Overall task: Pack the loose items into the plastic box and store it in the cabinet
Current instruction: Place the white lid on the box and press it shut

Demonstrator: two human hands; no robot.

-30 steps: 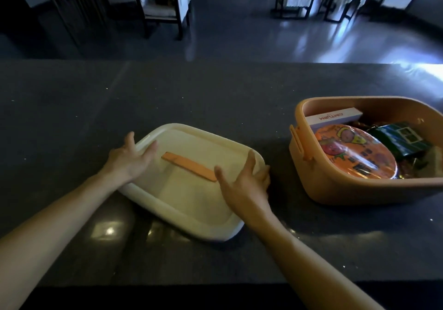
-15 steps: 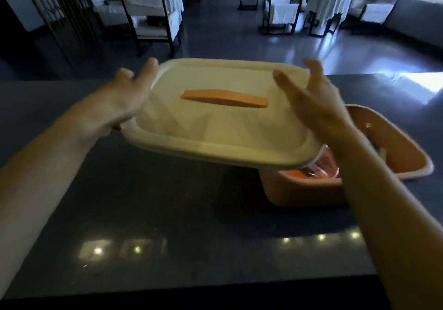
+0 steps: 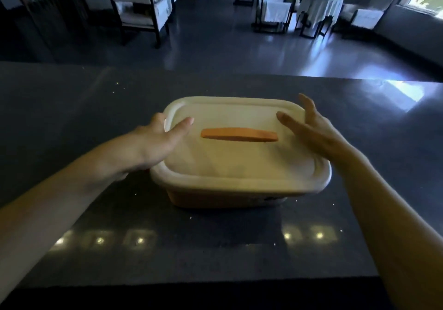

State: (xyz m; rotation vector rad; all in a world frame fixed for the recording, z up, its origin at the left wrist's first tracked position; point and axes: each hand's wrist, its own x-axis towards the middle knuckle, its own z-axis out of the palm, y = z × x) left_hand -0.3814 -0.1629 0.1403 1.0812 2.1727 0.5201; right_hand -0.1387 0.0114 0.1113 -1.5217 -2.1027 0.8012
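Observation:
The orange plastic box (image 3: 215, 200) stands on the dark counter (image 3: 84, 108) with the cream lid (image 3: 239, 165) lying on top of it, so its contents are hidden. An orange handle (image 3: 239, 135) runs across the lid's middle. My left hand (image 3: 153, 144) holds the lid's left rim, thumb on top and fingers down the side. My right hand (image 3: 311, 129) is at the lid's right rim with straight, spread fingers, its thumb hovering over the lid.
The counter's far edge runs just behind the box, and its near edge is close to me. Beyond it lies a dim dining room with a dark chair (image 3: 141, 17) and cloth-covered tables (image 3: 318, 5).
Both hands lifted the lid off the counter at the left, carried it right and set it down on the orange box. My right hand's fingers have spread away from the rim.

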